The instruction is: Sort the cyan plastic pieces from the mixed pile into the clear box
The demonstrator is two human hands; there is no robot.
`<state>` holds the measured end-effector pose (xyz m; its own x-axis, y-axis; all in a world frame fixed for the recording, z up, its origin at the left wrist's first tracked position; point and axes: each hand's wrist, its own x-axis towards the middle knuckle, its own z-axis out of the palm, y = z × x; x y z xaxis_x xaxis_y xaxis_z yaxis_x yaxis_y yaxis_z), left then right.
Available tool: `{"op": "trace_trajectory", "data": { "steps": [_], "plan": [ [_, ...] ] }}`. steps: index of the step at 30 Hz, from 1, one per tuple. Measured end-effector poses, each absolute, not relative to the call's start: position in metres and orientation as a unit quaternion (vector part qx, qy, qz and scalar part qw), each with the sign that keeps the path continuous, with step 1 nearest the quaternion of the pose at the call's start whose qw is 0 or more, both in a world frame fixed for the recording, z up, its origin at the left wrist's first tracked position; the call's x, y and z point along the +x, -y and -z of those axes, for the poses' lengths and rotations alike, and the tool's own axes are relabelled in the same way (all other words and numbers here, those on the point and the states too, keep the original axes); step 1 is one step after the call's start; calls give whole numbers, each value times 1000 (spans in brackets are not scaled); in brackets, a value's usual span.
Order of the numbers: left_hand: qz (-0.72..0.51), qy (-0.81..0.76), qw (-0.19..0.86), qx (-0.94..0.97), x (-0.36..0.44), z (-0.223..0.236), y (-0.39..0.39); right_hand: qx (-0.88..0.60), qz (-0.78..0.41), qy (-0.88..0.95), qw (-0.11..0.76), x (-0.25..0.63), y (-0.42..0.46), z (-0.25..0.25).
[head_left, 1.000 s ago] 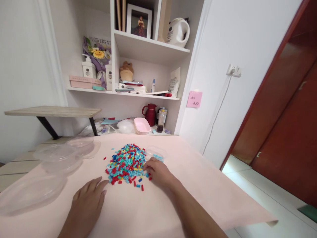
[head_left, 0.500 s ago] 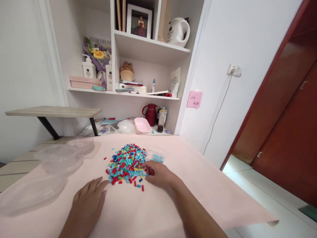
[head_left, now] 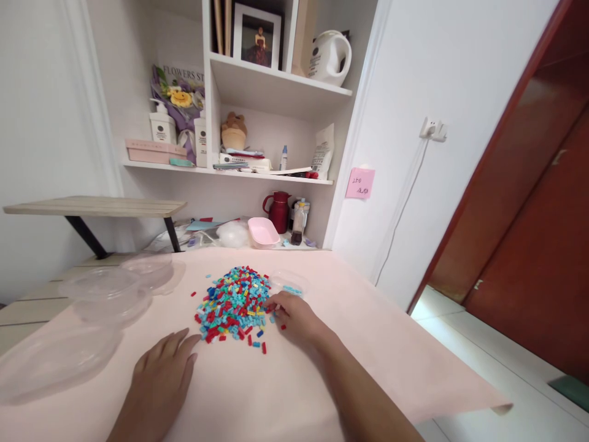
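A heap of small red, blue, light-blue and yellow pieces (head_left: 234, 299) lies on the pink table cover (head_left: 377, 344). My right hand (head_left: 294, 316) rests at the heap's right edge. Its fingertips are curled together on the pieces there, and what they pinch is too small to make out. My left hand (head_left: 161, 374) lies flat on the cover near the heap's lower left corner, fingers stretched out and holding nothing. A small clear dish (head_left: 289, 283) with a few light-blue pieces in it stands just beyond my right hand.
Clear plastic bowls (head_left: 105, 296) and a clear lid (head_left: 55, 359) sit on the table's left side. The table's right edge (head_left: 460, 393) drops to the floor by a red door. Behind are a shelf unit, a pink bowl (head_left: 263, 232) and a red jug (head_left: 278, 212).
My right hand has crept slightly along the heap's right edge, with its fingers working at the pieces. The left hand has stayed flat in place.
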<state>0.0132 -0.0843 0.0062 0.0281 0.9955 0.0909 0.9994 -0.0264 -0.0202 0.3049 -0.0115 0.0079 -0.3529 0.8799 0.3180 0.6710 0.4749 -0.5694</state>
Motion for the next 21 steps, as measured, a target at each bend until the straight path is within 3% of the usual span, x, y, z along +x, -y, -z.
{"op": "trace_trajectory", "data": {
  "steps": [5,13,21],
  "plan": [
    [54,689,35,-722,14,-4,84,-508,-195,780,310,313,8,-11],
    [91,690,14,-718,15,-3,85,-524,-148,802,248,314,7,-6],
    [35,693,34,-719,15,-5,87,-526,-161,798,247,311,10,-9]
  ]
}}
